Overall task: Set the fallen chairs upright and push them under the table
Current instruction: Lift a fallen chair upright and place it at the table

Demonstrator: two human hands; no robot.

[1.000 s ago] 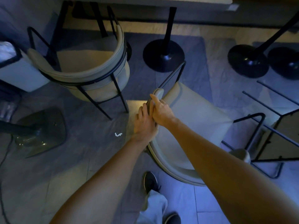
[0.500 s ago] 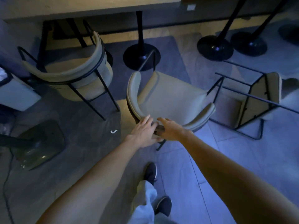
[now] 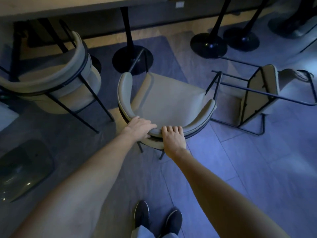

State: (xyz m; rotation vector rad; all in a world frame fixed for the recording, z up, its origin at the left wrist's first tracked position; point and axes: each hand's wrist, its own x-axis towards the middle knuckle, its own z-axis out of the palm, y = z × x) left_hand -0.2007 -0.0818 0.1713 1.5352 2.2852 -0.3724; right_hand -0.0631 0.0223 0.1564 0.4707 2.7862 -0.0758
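A beige chair (image 3: 168, 100) with a curved backrest and thin black legs stands upright in the middle of the floor, its seat facing the table (image 3: 68, 6) at the top. My left hand (image 3: 139, 127) and my right hand (image 3: 173, 137) both grip the near rim of its backrest, side by side. A second beige chair (image 3: 260, 98) lies on its side at the right, black legs pointing left. A third chair (image 3: 56, 86) stands upright at the left, partly under the table.
Black pedestal bases stand beyond the chairs: one (image 3: 132, 57) just ahead of the held chair, two more (image 3: 208, 45) at the upper right. A dark floor-fan base (image 3: 24, 167) lies at the lower left. My shoes (image 3: 157, 217) are at the bottom.
The middle chair went from lying tilted on the floor to standing upright. My hands shifted from its armrest end to the back of its rim and spread apart.
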